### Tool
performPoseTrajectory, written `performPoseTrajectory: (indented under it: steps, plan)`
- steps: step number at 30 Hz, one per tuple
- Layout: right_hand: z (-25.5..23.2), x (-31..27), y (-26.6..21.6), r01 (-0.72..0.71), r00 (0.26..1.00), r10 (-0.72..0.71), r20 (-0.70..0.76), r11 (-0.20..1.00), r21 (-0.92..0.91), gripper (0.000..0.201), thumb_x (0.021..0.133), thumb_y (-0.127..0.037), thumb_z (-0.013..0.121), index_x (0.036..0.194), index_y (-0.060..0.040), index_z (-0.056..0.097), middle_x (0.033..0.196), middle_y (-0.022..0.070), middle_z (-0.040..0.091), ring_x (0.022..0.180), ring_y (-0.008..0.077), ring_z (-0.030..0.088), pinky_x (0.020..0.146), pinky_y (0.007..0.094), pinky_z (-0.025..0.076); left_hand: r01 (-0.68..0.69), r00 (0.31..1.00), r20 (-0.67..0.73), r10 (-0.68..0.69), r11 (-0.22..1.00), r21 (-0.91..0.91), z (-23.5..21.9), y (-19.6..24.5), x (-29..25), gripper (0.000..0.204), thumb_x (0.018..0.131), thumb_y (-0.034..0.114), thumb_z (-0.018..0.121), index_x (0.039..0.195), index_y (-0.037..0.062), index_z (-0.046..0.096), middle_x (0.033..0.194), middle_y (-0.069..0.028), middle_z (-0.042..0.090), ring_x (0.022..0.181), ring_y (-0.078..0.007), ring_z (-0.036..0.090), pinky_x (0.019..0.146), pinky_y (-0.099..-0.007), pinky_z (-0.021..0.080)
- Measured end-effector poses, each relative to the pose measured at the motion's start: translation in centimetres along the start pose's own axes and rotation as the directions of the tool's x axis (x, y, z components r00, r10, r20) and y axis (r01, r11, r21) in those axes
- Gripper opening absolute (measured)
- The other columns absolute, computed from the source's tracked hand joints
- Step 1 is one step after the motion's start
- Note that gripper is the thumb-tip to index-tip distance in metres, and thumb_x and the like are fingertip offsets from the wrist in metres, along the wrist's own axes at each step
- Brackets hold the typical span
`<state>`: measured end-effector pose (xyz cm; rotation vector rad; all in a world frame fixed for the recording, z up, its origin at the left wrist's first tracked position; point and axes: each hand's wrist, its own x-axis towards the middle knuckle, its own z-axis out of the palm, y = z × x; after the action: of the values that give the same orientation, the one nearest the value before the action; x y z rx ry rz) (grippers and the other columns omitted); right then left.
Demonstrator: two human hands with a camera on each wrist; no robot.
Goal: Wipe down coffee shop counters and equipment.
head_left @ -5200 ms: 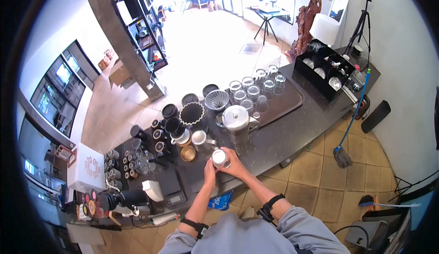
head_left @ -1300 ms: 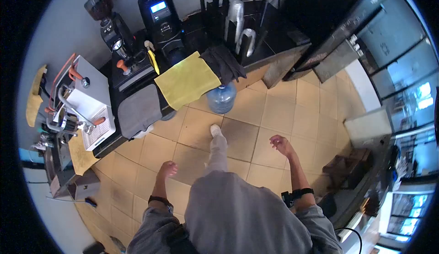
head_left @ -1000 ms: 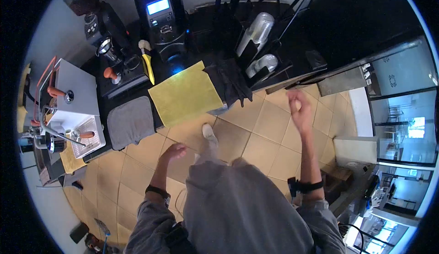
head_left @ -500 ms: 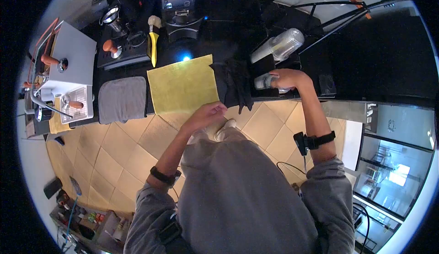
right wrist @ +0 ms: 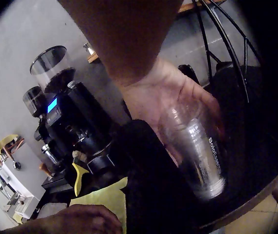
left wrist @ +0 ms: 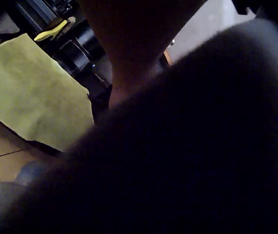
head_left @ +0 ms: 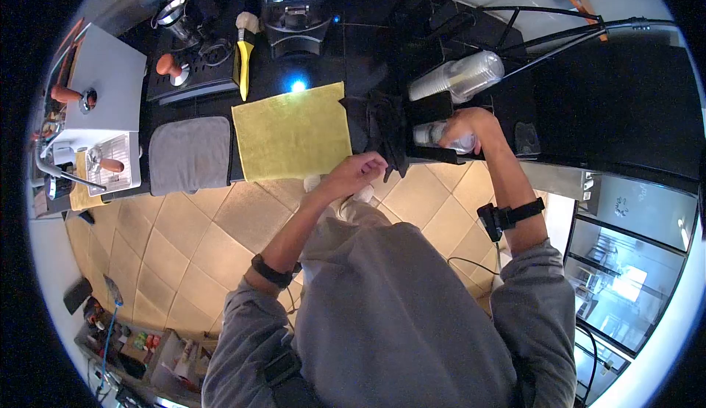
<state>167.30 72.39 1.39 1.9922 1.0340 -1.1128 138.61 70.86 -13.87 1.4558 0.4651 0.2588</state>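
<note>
My right hand (head_left: 474, 125) grips a short stack of clear plastic cups (head_left: 428, 134) lying in a black holder at the counter's right part. In the right wrist view the fingers wrap round the printed cups (right wrist: 200, 156). A taller stack of clear cups (head_left: 467, 76) lies in the slot behind. My left hand (head_left: 358, 173) hangs at the counter's front edge with loosely curled fingers and nothing in it. Beside it are a crumpled dark cloth (head_left: 379, 125) and a flat yellow cloth (head_left: 293, 134). The left wrist view hides that hand's fingers.
A grinder (head_left: 296, 15) with a lit screen stands at the back. Left of it are a yellow-handled brush (head_left: 245, 62), a tamper (head_left: 173, 70), a grey cloth (head_left: 191, 154) and an espresso machine (head_left: 107, 88). Black metal bars (head_left: 544, 40) slant behind the cups.
Earlier both hands held a white-topped glass at another counter; then they were free as the person turned and walked here. The right hand has since reached the cups and gripped them.
</note>
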Motion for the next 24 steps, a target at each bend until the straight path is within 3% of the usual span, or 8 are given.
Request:
performPoseTrajectory:
  steps: [7, 11, 16, 19, 21, 22, 24]
  plan:
    - [-0.7, -0.9, -0.3, -0.082, 0.996, 0.076, 0.055, 0.989, 0.124, 0.067, 0.058, -0.032, 0.084, 0.112, 0.0030, 0.066, 0.109, 0.0281, 0.065, 0.075, 0.0363, 0.070, 0.054, 0.0423, 0.061, 0.011, 1.000, 0.021, -0.011, 1.000, -0.009, -1.3, 1.7, 0.4, 0.018, 0.097, 0.018, 0.057, 0.111, 0.0068, 0.061, 0.096, -0.0057, 0.067, 0.091, -0.0160, 0.063, 0.084, -0.0322, 0.051]
    - [-0.5, -1.7, -0.3, -0.081, 0.996, 0.084, -0.012, 0.986, 0.147, 0.066, 0.057, -0.030, 0.084, 0.111, 0.0033, 0.066, 0.105, 0.0282, 0.066, 0.072, 0.0373, 0.070, 0.054, 0.0432, 0.061, 0.083, 0.996, 0.022, -0.083, 0.996, -0.016, -1.9, 1.9, 0.7, 0.018, 0.095, 0.015, 0.059, 0.110, 0.0065, 0.061, 0.095, -0.0053, 0.067, 0.089, -0.0151, 0.063, 0.083, -0.0315, 0.052]
    - [-1.3, -3.5, -1.0, -0.041, 0.999, 0.042, -0.015, 0.997, 0.071, 0.066, 0.056, -0.032, 0.083, 0.108, 0.0042, 0.067, 0.104, 0.0276, 0.066, 0.072, 0.0380, 0.070, 0.054, 0.0430, 0.061, -0.002, 0.998, 0.057, 0.004, 1.000, -0.025, -2.5, 1.4, 0.9, 0.017, 0.094, 0.011, 0.059, 0.110, 0.0063, 0.061, 0.094, -0.0047, 0.067, 0.088, -0.0142, 0.064, 0.081, -0.0309, 0.052]
    - [-1.6, -4.2, -0.5, -0.072, 0.997, 0.070, 0.024, 0.994, 0.082, 0.074, 0.057, -0.034, 0.081, 0.119, 0.0016, 0.061, 0.104, 0.0272, 0.066, 0.078, 0.0359, 0.070, 0.051, 0.0411, 0.061, -0.053, 0.998, 0.029, 0.055, 0.997, -0.059, -2.6, 1.8, 1.5, 0.016, 0.094, 0.012, 0.060, 0.108, 0.0034, 0.061, 0.087, -0.0034, 0.066, 0.079, -0.0098, 0.062, 0.073, -0.0270, 0.051]
    - [-1.4, -4.0, 1.0, 0.142, 0.983, -0.145, -0.110, 0.989, -0.030, 0.088, 0.058, -0.033, 0.079, 0.136, -0.0077, 0.048, 0.110, 0.0247, 0.065, 0.088, 0.0343, 0.069, 0.060, 0.0439, 0.061, -0.059, 0.997, 0.047, 0.063, 0.994, -0.094, -2.7, 2.2, 1.8, 0.017, 0.094, 0.012, 0.060, 0.109, 0.0034, 0.061, 0.087, -0.0038, 0.066, 0.081, -0.0102, 0.062, 0.075, -0.0269, 0.051]
    - [-2.1, -5.7, 0.6, 0.138, 0.984, -0.140, -0.112, 0.990, -0.028, 0.088, 0.058, -0.033, 0.079, 0.136, -0.0077, 0.048, 0.110, 0.0247, 0.065, 0.088, 0.0343, 0.069, 0.060, 0.0439, 0.061, -0.061, 0.996, 0.057, 0.069, 0.990, -0.128, -2.8, 2.4, 2.0, 0.018, 0.094, 0.012, 0.060, 0.110, 0.0034, 0.061, 0.088, -0.0042, 0.066, 0.083, -0.0107, 0.063, 0.077, -0.0268, 0.051]
    - [-3.4, -11.1, -0.8, 0.060, 0.998, -0.057, -0.026, 0.986, 0.157, 0.101, 0.056, -0.030, 0.078, 0.144, -0.0147, 0.034, 0.113, 0.0185, 0.066, 0.088, 0.0303, 0.070, 0.061, 0.0413, 0.060, -0.060, 0.994, 0.075, 0.077, 0.975, -0.214, -2.9, 3.4, 2.1, 0.019, 0.095, 0.013, 0.060, 0.111, 0.0039, 0.061, 0.090, -0.0047, 0.066, 0.086, -0.0115, 0.063, 0.080, -0.0270, 0.051]
